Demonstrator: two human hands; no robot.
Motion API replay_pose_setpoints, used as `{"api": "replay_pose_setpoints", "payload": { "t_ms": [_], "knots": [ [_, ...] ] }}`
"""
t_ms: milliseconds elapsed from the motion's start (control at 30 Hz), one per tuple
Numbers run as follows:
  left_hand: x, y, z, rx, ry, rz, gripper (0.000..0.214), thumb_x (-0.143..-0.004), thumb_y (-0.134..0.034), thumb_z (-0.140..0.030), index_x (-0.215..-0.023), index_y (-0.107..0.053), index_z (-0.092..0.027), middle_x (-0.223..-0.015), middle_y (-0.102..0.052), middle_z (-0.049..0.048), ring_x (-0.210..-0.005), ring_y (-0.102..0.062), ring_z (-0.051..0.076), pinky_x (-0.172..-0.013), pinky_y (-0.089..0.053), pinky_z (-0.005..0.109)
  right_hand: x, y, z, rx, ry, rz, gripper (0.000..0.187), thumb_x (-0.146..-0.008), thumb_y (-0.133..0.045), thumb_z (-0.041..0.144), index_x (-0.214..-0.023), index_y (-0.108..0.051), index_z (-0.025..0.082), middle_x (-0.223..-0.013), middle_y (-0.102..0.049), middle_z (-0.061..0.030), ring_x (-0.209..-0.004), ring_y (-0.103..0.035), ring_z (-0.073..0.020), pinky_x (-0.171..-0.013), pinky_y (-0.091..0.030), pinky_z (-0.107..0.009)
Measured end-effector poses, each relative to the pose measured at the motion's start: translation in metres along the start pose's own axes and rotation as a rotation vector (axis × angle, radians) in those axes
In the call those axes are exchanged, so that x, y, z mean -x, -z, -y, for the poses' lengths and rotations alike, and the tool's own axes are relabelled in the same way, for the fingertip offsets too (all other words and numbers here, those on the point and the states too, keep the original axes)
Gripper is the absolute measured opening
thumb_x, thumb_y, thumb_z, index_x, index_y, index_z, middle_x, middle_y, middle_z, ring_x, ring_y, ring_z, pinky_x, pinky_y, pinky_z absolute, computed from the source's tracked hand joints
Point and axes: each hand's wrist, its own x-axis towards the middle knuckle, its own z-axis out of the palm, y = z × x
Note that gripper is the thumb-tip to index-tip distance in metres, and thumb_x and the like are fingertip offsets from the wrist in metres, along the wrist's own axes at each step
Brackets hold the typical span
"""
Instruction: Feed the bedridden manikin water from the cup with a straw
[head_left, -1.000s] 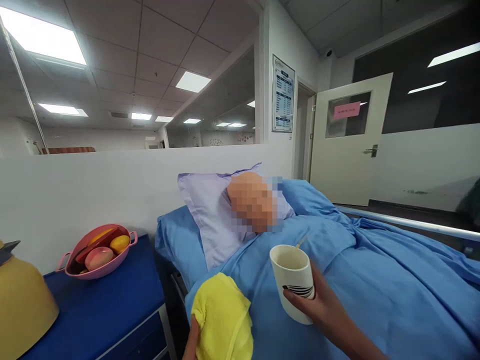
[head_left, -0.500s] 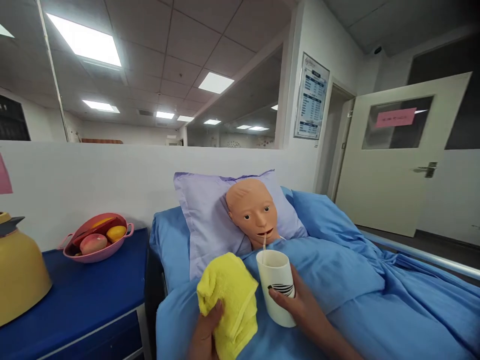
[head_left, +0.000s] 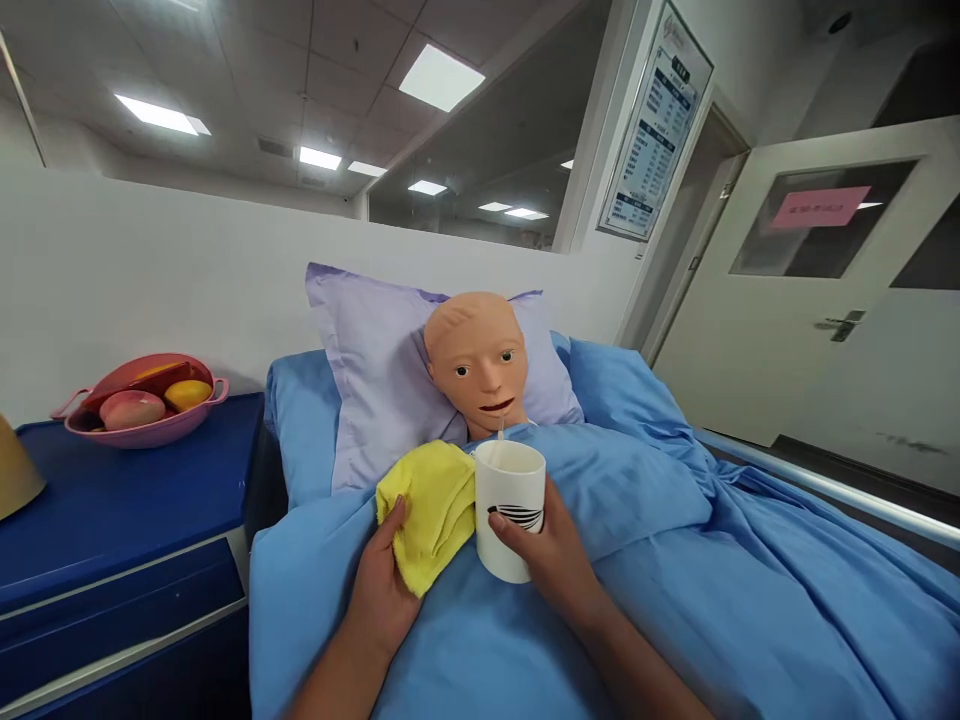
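Note:
My left hand (head_left: pixel 385 578) grips a folded yellow towel (head_left: pixel 431 510), thumb on its near side. Beside it, my right hand (head_left: pixel 551 550) is wrapped round a white cup (head_left: pixel 501 550) with black stripes, held upright above the bed. A clear straw (head_left: pixel 501 428) stands up out of the cup, its top just below the mouth of a manikin head (head_left: pixel 480 350). The towel's edge is close against the cup; I cannot tell whether they touch. The manikin rests on a lilac pillow (head_left: pixel 375 380), with a blue quilt (head_left: pixel 637 510) drawn up to its neck.
On the left, a blue bedside cabinet (head_left: pixel 180 490) carries a pink basket (head_left: pixel 150 432) of fruit and a yellow jug (head_left: pixel 15 470), partly cut off. A bed rail (head_left: pixel 825 485) runs along the right side. An open door (head_left: pixel 795 360) stands beyond it.
The straw's top was at the manikin's mouth and is now below it, apart from the lips. The cup and towel have come closer together. My view has tilted down and turned.

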Motion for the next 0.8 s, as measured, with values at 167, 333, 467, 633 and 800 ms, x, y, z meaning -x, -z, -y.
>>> {"api": "replay_pose_setpoints", "payload": {
  "t_ms": [167,333,467,633,800],
  "knots": [
    [0.000,0.006,-0.001,0.023,0.033,0.083,0.044,-0.093,-0.044,-0.028,-0.133,-0.050,-0.008,-0.127,-0.059,0.0163,-0.128,-0.046,0.028,-0.115,-0.028,0.047,-0.001,0.000,-0.002,-0.039,-0.046,-0.003,0.060,-0.070,-0.073,0.048,-0.119,-0.050,0.024,-0.098,-0.067,-0.0034,-0.086,-0.063,-0.0224,-0.074,-0.053,-0.033],
    [0.002,0.005,-0.002,0.059,0.059,0.072,0.046,-0.093,-0.045,-0.027,-0.135,-0.047,-0.009,-0.127,-0.060,0.0154,-0.126,-0.049,0.027,-0.114,-0.030,0.044,-0.004,0.001,0.003,0.009,-0.063,-0.051,0.059,-0.068,-0.073,0.050,-0.116,-0.053,0.021,-0.097,-0.069,-0.0052,-0.086,-0.064,-0.0241,-0.072,-0.053,-0.033],
    [0.005,-0.001,-0.003,0.065,0.054,0.004,0.049,-0.091,-0.049,-0.026,-0.136,-0.045,-0.008,-0.126,-0.061,0.0148,-0.124,-0.051,0.026,-0.113,-0.033,0.043,-0.007,0.004,0.001,0.019,-0.053,-0.077,0.061,-0.066,-0.073,0.052,-0.116,-0.056,0.021,-0.096,-0.070,-0.0065,-0.087,-0.065,-0.0265,-0.070,-0.053,-0.035],
    [0.010,-0.005,-0.004,0.062,0.048,-0.047,0.051,-0.089,-0.053,-0.025,-0.136,-0.044,-0.009,-0.123,-0.063,0.0145,-0.123,-0.052,0.026,-0.112,-0.035,0.042,-0.012,0.012,-0.007,-0.030,-0.121,-0.058,0.056,-0.069,-0.073,0.050,-0.114,-0.058,0.021,-0.093,-0.071,-0.0064,-0.082,-0.066,-0.0260,-0.066,-0.054,-0.035],
    [0.009,-0.002,-0.004,0.059,0.066,-0.056,0.053,-0.087,-0.056,-0.027,-0.136,-0.044,-0.009,-0.124,-0.063,0.0142,-0.122,-0.053,0.027,-0.111,-0.037,0.042,-0.011,0.008,-0.001,-0.070,-0.156,-0.034,0.061,-0.064,-0.075,0.052,-0.115,-0.059,0.021,-0.094,-0.072,-0.0075,-0.081,-0.067,-0.0273,-0.067,-0.054,-0.036]
  ]
}}
